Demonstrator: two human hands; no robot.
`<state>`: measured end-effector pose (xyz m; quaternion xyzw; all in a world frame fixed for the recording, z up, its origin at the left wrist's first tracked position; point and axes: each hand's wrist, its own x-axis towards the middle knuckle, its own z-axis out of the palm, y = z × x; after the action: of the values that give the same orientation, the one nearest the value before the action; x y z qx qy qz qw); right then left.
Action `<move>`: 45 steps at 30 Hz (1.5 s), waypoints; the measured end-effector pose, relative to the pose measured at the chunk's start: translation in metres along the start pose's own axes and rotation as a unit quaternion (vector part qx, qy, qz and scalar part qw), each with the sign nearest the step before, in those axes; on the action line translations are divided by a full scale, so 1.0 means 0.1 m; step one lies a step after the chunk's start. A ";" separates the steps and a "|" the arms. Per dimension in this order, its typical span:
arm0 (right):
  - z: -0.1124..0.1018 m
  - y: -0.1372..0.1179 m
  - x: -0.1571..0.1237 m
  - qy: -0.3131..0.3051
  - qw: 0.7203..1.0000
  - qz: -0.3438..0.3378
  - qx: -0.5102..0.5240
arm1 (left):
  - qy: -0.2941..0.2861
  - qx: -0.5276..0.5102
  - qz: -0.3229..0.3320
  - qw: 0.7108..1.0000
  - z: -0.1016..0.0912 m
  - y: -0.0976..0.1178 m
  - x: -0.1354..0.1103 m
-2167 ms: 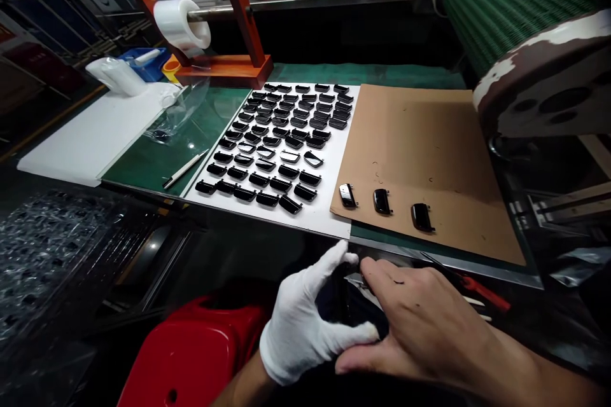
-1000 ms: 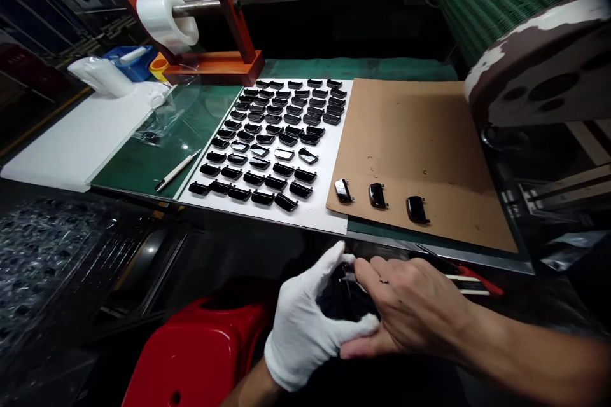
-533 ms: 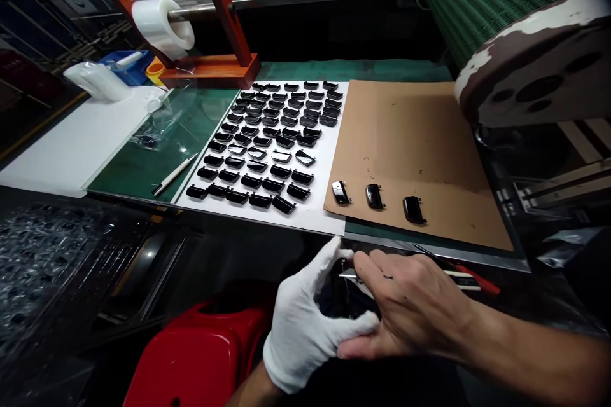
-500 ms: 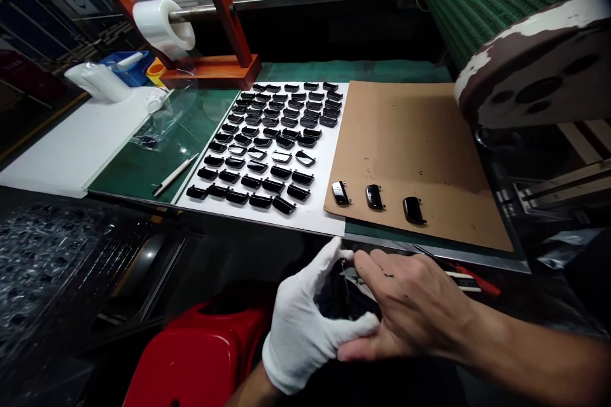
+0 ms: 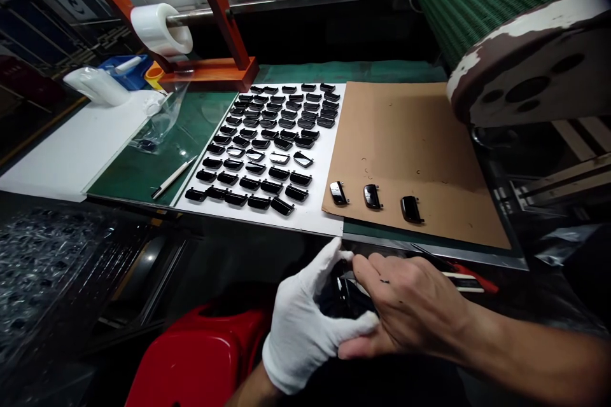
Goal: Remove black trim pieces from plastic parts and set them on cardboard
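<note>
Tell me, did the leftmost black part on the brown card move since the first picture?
No. The leftmost black part keeps its place against the white sheet; only the view shifted.

Your white-gloved left hand [image 5: 305, 324] and bare right hand [image 5: 410, 311] hold a glossy black part [image 5: 346, 299] between them, just below the edge of the worktop [image 5: 382, 234]. Ahead, rows of black parts [image 5: 255, 168] cover a white board [image 5: 315, 219], and three more parts [image 5: 372, 197] lie on a brown cardboard sheet [image 5: 405, 133] beside it.
</note>
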<state>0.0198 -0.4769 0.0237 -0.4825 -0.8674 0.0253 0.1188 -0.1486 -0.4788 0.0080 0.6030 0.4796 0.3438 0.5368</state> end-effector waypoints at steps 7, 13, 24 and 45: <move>0.01 0.02 0.00 0.007 1.000 -0.013 0.005 | 0.011 -0.015 -0.011 1.000 0.01 -0.02 -0.01; 0.02 0.02 0.00 0.013 1.000 -0.027 0.002 | 0.024 -0.012 -0.023 0.999 0.02 -0.01 -0.01; 0.05 0.02 -0.02 0.021 0.999 -0.032 0.000 | 0.051 -0.027 -0.048 0.997 0.04 0.00 -0.03; 0.26 0.03 -0.36 -0.004 0.819 0.286 0.497 | 0.048 0.085 0.115 0.989 0.04 -0.18 -0.01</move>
<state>0.0348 -0.5035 -0.0090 -0.5847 -0.5603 0.4873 0.3267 -0.1489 -0.4815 -0.0103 0.6803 0.4597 0.3894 0.4174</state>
